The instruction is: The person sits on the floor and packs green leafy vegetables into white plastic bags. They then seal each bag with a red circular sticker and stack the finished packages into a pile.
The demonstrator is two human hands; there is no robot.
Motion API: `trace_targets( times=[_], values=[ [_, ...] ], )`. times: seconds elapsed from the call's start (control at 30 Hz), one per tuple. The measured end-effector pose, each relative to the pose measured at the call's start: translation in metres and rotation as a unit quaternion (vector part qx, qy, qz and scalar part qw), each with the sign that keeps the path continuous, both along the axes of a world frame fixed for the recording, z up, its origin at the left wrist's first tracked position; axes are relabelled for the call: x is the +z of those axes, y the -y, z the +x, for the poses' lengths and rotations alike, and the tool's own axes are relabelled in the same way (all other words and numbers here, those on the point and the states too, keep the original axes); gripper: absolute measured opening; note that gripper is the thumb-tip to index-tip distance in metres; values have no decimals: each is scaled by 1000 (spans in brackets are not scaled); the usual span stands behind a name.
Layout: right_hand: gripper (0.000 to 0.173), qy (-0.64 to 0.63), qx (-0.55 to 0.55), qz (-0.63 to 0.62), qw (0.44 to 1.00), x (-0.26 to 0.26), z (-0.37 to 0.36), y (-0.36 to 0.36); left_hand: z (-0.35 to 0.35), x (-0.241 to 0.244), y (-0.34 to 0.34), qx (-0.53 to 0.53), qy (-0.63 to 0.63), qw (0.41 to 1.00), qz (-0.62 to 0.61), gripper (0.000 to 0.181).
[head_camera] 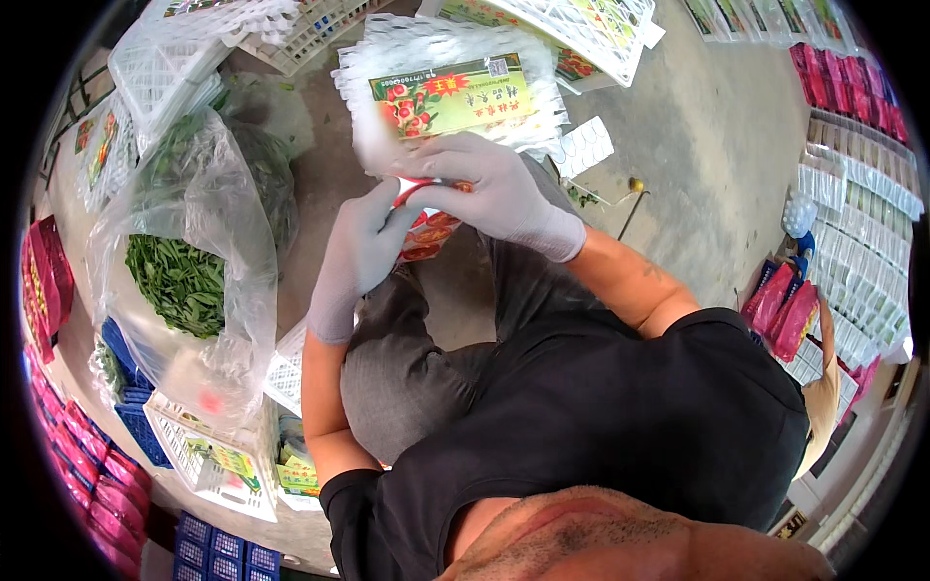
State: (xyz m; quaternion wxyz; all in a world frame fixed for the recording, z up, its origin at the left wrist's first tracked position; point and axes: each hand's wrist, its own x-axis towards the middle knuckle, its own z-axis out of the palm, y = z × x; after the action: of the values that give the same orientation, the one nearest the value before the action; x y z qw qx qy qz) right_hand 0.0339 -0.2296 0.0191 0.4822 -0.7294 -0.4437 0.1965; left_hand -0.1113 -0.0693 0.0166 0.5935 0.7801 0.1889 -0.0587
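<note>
Both my hands wear thin pale grey gloves and meet in front of my knees. Between them is a sheet of red oval stickers [429,238], bent at its top edge, where a white underside shows. My left hand [367,240] pinches its left side with thumb and fingers. My right hand [483,181] grips the upper edge, thumb below and fingers above. Just beyond the fingers lies white foam netting [450,40] with a printed green card [465,94] showing red fruit on top. A white blur covers part of the card's left end.
On the left, a clear plastic bag [247,290] holds green leaves [178,287]. White plastic crates [211,465] stand below it and at the top. A sticker backing sheet [583,147] lies right of the netting. Pink-wrapped packs [792,312] are near another person's arm [827,334] at right.
</note>
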Motion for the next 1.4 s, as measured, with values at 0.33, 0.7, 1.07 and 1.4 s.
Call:
trace_targets(
  times=[0.33, 0.7, 1.07, 1.4],
  values=[
    [17, -210, -17, -61, 976, -6, -7, 4, 1, -1, 2, -29, 18, 998, 49, 17],
    [28, -316, -209, -119, 918, 11, 46, 16, -3, 10, -5, -44, -84, 995, 3, 15],
    [20, -100, 1, -149, 984, -60, 138, -6, 48, -70, -3, -177, 131, 917, 334, 27],
    [17, -22, 76, -195, 978, -94, 138, -30, 44, -80, -2, -182, 132, 917, 329, 35]
  ],
)
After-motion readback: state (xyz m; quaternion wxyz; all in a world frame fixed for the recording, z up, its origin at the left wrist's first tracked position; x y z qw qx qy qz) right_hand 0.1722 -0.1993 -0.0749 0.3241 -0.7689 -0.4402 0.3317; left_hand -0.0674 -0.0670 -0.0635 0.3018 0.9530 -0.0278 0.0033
